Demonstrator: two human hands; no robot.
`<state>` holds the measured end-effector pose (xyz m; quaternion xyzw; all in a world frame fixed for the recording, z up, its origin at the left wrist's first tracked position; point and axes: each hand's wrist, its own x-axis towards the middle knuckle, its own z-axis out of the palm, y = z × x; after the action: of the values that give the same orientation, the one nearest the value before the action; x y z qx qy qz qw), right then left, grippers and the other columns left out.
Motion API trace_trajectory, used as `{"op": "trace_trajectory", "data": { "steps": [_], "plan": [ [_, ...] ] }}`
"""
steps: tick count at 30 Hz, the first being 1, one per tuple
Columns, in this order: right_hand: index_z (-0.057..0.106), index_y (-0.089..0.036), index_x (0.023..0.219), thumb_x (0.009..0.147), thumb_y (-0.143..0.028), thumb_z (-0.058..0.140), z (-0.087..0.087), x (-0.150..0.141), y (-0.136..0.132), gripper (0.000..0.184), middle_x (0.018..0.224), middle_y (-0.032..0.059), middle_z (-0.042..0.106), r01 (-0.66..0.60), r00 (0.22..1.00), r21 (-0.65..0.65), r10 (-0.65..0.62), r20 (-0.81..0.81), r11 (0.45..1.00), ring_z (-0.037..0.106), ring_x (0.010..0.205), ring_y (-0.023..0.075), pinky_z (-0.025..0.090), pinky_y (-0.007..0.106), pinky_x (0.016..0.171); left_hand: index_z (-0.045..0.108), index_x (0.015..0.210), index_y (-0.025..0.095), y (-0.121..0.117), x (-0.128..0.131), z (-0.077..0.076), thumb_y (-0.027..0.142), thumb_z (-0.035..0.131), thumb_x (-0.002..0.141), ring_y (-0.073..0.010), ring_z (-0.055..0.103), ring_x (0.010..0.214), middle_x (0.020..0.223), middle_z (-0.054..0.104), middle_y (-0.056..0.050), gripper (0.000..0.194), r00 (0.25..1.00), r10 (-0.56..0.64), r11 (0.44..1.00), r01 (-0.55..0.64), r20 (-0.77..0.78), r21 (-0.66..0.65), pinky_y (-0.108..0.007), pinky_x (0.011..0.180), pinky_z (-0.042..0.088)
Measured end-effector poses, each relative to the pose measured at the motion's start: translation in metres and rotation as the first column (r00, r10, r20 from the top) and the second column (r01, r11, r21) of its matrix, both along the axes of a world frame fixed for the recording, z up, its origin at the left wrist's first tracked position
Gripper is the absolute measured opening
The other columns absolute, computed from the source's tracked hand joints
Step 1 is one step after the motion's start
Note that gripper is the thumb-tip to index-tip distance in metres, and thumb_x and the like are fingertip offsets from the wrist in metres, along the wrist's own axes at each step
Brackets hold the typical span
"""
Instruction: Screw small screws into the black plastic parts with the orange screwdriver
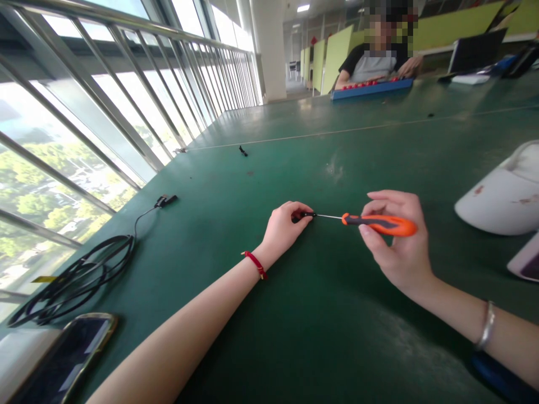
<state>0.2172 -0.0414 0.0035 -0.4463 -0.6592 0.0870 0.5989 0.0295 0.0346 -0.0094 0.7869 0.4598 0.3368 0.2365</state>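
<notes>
My right hand (pixel 396 241) grips a small screwdriver (pixel 379 223) by its orange and grey handle, holding it level above the green table (pixel 261 185). Its thin metal shaft points left. My left hand (pixel 286 224) is closed in a pinch on a small black part (pixel 300 216) right at the screwdriver's tip. The part is mostly hidden by my fingers. A red cord is tied round my left wrist and a silver bangle sits on my right wrist.
A coiled black cable (pixel 76 278) and a phone (pixel 67 359) lie at the near left. A white casing (pixel 505 193) sits at the right. A small black piece (pixel 243 150) lies farther back. Across the table another person sits behind a blue tray (pixel 373 88). Railing and windows run along the left.
</notes>
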Motion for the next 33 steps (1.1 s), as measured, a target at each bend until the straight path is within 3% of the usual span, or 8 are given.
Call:
{"op": "trace_trajectory", "data": {
  "steps": [5,11,14,17,20,27,30,33],
  "plan": [
    [0.056,-0.023,0.091,0.08,-0.028,0.058,0.004,-0.0013,-0.0046,0.012,0.052,-0.0041,0.051,-0.042,0.998,-0.142,0.049,0.047,0.989,0.052,0.05,0.0127,0.04,0.027,0.049,0.069,0.09,0.018,0.0001,0.0002,-0.0002,0.021,0.059,0.08,-0.0129,0.058,0.076,0.086,0.066,-0.002,0.014,1.0,0.003,1.0,-0.003,-0.004,0.004,-0.026,0.07,0.046],
    [0.056,-0.023,0.097,0.074,-0.021,0.063,0.0016,-0.0015,-0.0012,0.024,0.087,0.0034,0.059,0.034,0.999,0.027,-0.035,0.026,0.999,0.059,0.074,0.0157,0.048,0.031,0.065,0.069,0.09,0.018,0.0008,0.0006,-0.0012,0.02,0.059,0.08,-0.0127,0.057,0.075,0.085,0.066,-0.002,0.014,1.0,0.01,1.0,-0.009,-0.01,0.016,-0.025,0.069,0.046],
    [0.055,-0.024,0.099,0.074,-0.022,0.063,0.0021,-0.0001,-0.0009,0.027,0.074,0.0002,0.056,0.009,1.0,-0.008,-0.009,0.002,1.0,0.056,0.065,0.0149,0.046,0.03,0.058,0.069,0.09,0.018,0.0007,0.0005,-0.001,0.021,0.058,0.08,-0.0128,0.057,0.076,0.086,0.066,-0.002,0.015,1.0,0.002,1.0,-0.002,-0.013,0.015,-0.025,0.069,0.045],
    [0.057,-0.023,0.086,0.079,-0.026,0.058,0.006,-0.0009,-0.005,0.008,0.055,-0.0039,0.054,-0.013,0.997,-0.106,0.021,0.071,0.994,0.049,0.047,0.0112,0.038,0.028,0.047,0.069,0.09,0.018,0.0005,0.0005,-0.0003,0.021,0.058,0.08,-0.0128,0.057,0.076,0.086,0.066,-0.002,0.015,1.0,0.002,1.0,-0.002,-0.011,0.014,-0.025,0.069,0.045],
    [0.057,-0.023,0.082,0.08,-0.026,0.058,0.0074,-0.003,-0.0075,0.004,0.054,-0.004,0.055,0.009,0.991,-0.073,0.001,0.133,0.997,0.052,0.048,0.0113,0.04,0.029,0.052,0.069,0.09,0.018,0.0003,0.0007,0.0003,0.02,0.059,0.08,-0.013,0.057,0.075,0.086,0.066,-0.003,0.015,1.0,0.006,1.0,-0.005,-0.014,0.014,-0.026,0.069,0.046],
    [0.052,-0.024,0.106,0.072,-0.018,0.063,0.0007,-0.0013,-0.0007,0.036,0.078,0.0005,0.055,-0.007,1.0,0.005,0.007,-0.001,1.0,0.057,0.068,0.0154,0.048,0.033,0.064,0.069,0.09,0.018,-0.0005,0.0005,0.0002,0.021,0.058,0.08,-0.0129,0.057,0.075,0.086,0.066,-0.003,0.015,1.0,0.0,1.0,0.0,-0.013,0.015,-0.025,0.068,0.046],
    [0.054,-0.024,0.098,0.078,-0.024,0.06,0.0031,-0.0014,-0.0029,0.021,0.058,-0.0044,0.052,-0.023,0.998,-0.09,0.027,0.05,0.996,0.052,0.052,0.0124,0.044,0.031,0.055,0.069,0.09,0.018,-0.0003,0.0003,-0.0003,0.021,0.059,0.08,-0.0127,0.057,0.075,0.085,0.066,-0.002,0.015,1.0,0.001,1.0,-0.001,-0.012,0.016,-0.025,0.068,0.046],
    [0.057,-0.023,0.085,0.08,-0.026,0.059,0.005,-0.0027,-0.0054,0.006,0.061,-0.0027,0.058,-0.006,0.994,-0.086,0.015,0.105,0.996,0.055,0.052,0.0114,0.043,0.029,0.053,0.069,0.09,0.018,0.0002,0.0006,-0.0006,0.02,0.059,0.08,-0.0126,0.057,0.074,0.085,0.066,-0.003,0.015,1.0,-0.003,1.0,0.003,-0.012,0.022,-0.025,0.068,0.046]
  ]
}}
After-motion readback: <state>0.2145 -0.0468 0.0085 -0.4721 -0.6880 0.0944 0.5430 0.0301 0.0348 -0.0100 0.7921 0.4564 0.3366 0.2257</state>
